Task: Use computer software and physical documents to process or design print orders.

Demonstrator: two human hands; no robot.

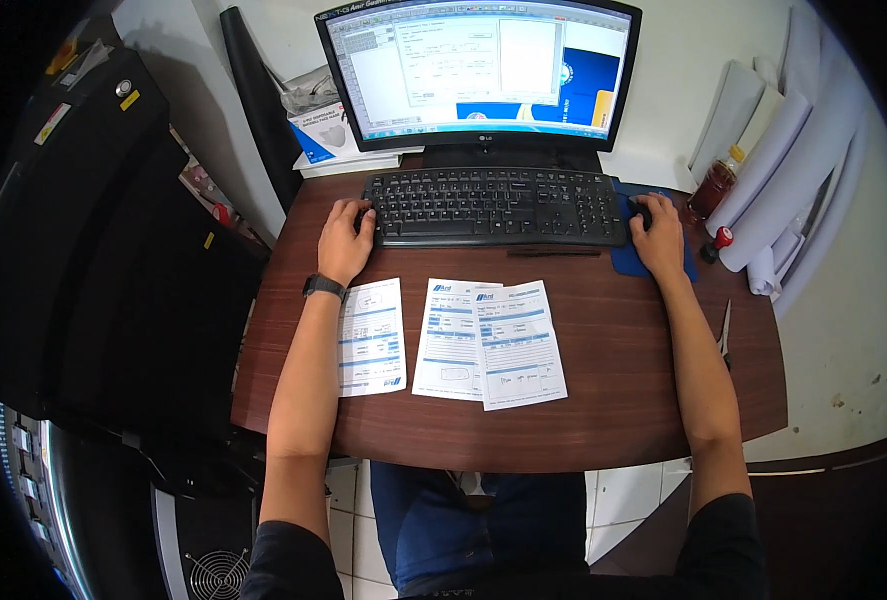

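Note:
A black keyboard (494, 205) lies on the dark wooden desk (614, 400) below a lit monitor (479, 70). My left hand (346, 240) rests at the keyboard's left end, fingers touching its edge; a black watch (324, 286) is on that wrist. My right hand (658, 232) covers a black mouse (642, 212) on a blue mouse pad (629, 262) to the right of the keyboard. Three printed forms lie in front of the keyboard: one (374, 337) beside my left forearm, two overlapping ones (489, 342) in the middle.
A black pen (554, 252) lies just under the keyboard. Rolled white papers (794, 170), a bottle of reddish liquid (716, 185) and a small red-capped item (719, 242) stand at the right. A box (326, 130) sits left of the monitor. Black equipment (94, 250) fills the left.

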